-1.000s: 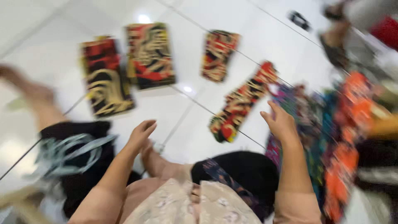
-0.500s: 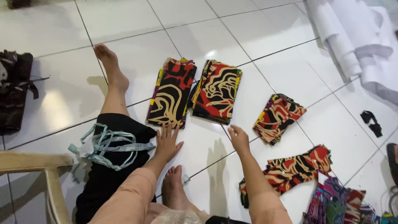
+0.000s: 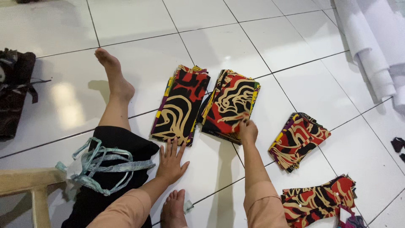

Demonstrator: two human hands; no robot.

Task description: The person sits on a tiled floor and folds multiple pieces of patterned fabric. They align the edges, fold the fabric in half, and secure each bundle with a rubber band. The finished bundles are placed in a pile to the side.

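Fabric stack (image 3: pixel 230 105): folded red, black and cream swirl print.
Right hand (image 3: pixel 247 128): pinches its near edge, having reached forward.
Left hand (image 3: pixel 171 162): still flat, fingers spread, on the floor tile (image 3: pixel 211 169).

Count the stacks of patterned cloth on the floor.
4. One stack lies by the left hand; a second is under the right hand; a third is further right; a fourth sits at the bottom edge, partly cut off, so more may be hidden.

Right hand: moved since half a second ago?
Yes. The right hand has gone forward off the bare tile onto the near edge of the second fabric stack, pinching its top piece. The left hand lies flat below the first stack.
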